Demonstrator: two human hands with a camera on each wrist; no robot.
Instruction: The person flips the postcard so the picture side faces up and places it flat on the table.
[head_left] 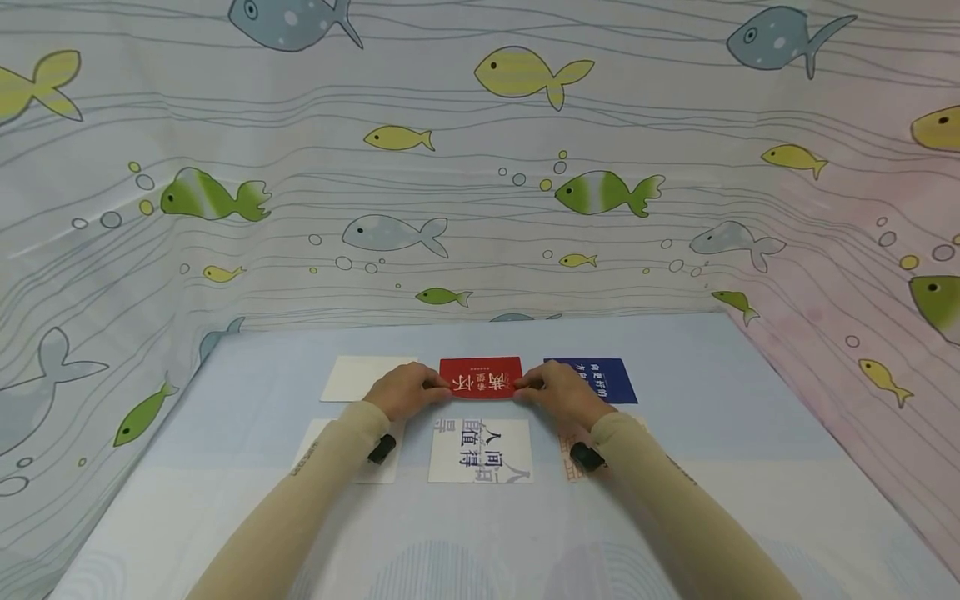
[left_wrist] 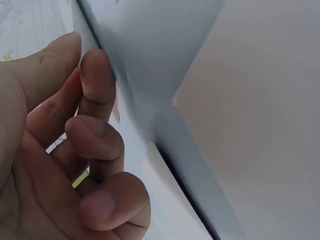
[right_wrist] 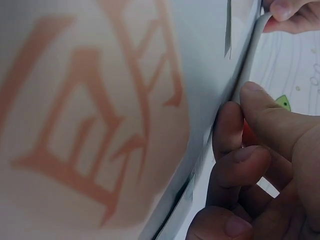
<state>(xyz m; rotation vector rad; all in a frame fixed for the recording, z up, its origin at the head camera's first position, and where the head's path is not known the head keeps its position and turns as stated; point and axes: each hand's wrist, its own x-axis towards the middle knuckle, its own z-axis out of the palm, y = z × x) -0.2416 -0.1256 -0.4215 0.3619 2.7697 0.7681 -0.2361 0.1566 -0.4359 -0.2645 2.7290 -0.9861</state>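
A red card [head_left: 480, 371] with white characters lies in the middle of the back row, its near edge bowed slightly. My left hand [head_left: 406, 390] pinches its left near corner between thumb and fingers. At the opposite corner, my right hand [head_left: 566, 393] pinches it the same way. In the left wrist view the left hand [left_wrist: 75, 130] has its thumb against the index fingertip and the other fingers curled. The right wrist view shows the right hand [right_wrist: 260, 165] with thumb and index finger at the card's pale underside.
A plain white card [head_left: 345, 379] lies left and a blue card [head_left: 618, 383] right of the red one. In the nearer row are a white card with dark characters [head_left: 480, 450], another pale card [head_left: 378, 471] and one with orange characters [head_left: 572, 471]. Fish-printed curtain [head_left: 480, 183] surrounds the table.
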